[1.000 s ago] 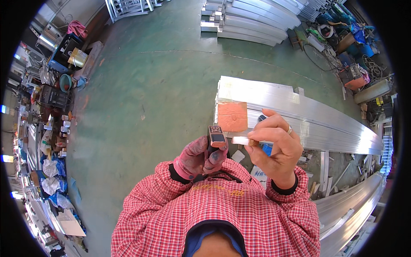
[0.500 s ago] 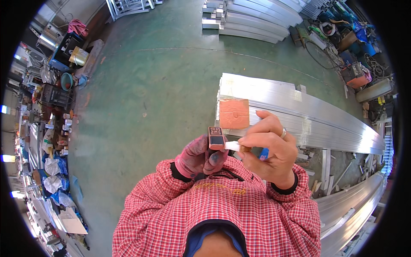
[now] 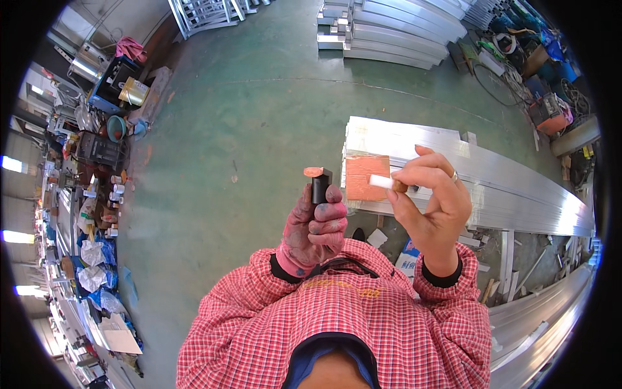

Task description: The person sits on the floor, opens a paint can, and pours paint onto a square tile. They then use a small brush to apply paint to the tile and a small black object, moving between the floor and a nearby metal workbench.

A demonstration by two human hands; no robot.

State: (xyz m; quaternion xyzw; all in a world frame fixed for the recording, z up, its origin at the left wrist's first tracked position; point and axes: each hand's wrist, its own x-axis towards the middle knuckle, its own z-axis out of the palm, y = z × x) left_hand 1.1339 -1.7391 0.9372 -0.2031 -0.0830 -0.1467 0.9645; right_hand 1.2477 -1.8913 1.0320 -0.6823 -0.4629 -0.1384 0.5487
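Observation:
My left hand point(image 3: 314, 230), in a stained pink glove, is closed around a small black block point(image 3: 320, 188) with a reddish-brown end facing up and away. My right hand point(image 3: 437, 211) is bare, with a ring on one finger. Its thumb and fingertips pinch a short white stick point(image 3: 380, 182) with a brown end, held to the right of the block and apart from it. Below the white tip, a square orange-red ribbed pad point(image 3: 360, 167) lies on the near left end of a stack of silvery metal bars point(image 3: 427, 139).
More metal profiles point(image 3: 395, 32) are piled at the far side, and others point(image 3: 544, 324) lie at the lower right. Tools, tins and bags point(image 3: 94, 279) line the left wall. A blue packet point(image 3: 408, 256) shows beside my right sleeve. Green floor point(image 3: 220, 129) stretches ahead.
The block has turned, so its patterned face no longer shows and its black side does. My right hand has drawn the white stick away to the right and farther out, over the pad.

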